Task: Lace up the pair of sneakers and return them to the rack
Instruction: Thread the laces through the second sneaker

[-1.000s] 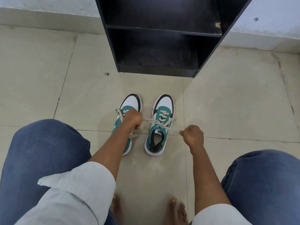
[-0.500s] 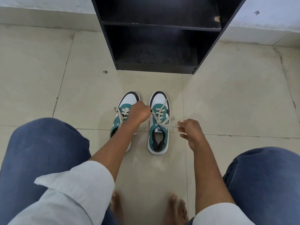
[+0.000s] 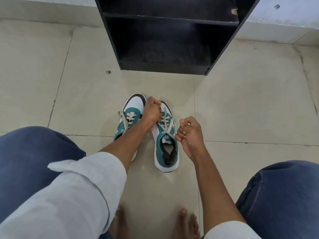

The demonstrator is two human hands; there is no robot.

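Two white and green sneakers stand side by side on the floor, toes toward the rack. The left sneaker (image 3: 131,116) has cream laces hanging loose over its side. The right sneaker (image 3: 166,149) is laced with cream laces (image 3: 167,121). My left hand (image 3: 151,112) is closed over the toe end of the right sneaker's lacing. My right hand (image 3: 189,133) pinches a lace end beside the sneaker's tongue. The black rack (image 3: 165,66) stands straight ahead, its bottom shelf bare.
The floor is pale tile (image 3: 241,109) with a small dark speck (image 3: 108,72) left of the rack. My knees in blue jeans (image 3: 32,161) frame the view and my bare feet (image 3: 188,223) rest near the bottom edge.
Both hands came in from pulling the lace ends apart. My left hand moved forward onto the right sneaker's toe lacing, and my right hand drew close to the tongue.
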